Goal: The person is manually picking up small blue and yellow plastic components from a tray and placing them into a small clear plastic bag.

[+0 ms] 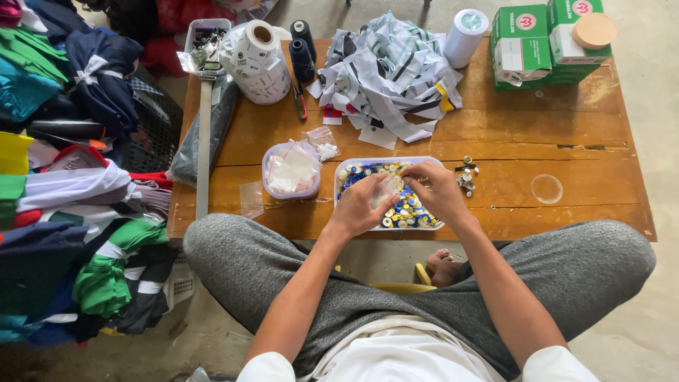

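My left hand [361,209] holds a small clear plastic bag [385,189] over a white rectangular tray [348,164] full of blue, yellow and white buttons. My right hand [437,189] is pinched at the bag's mouth, fingertips together on something too small to make out. Both hands hover above the tray near the front edge of a low wooden table [509,141].
A purple-rimmed tub of small clear bags [291,171] stands left of the tray. Loose metal bits [467,177] lie to its right. Farther back are fabric strips [389,71], thread spools [302,49], tape rolls [258,42], green boxes [527,42]. Folded clothes [71,212] pile up at left.
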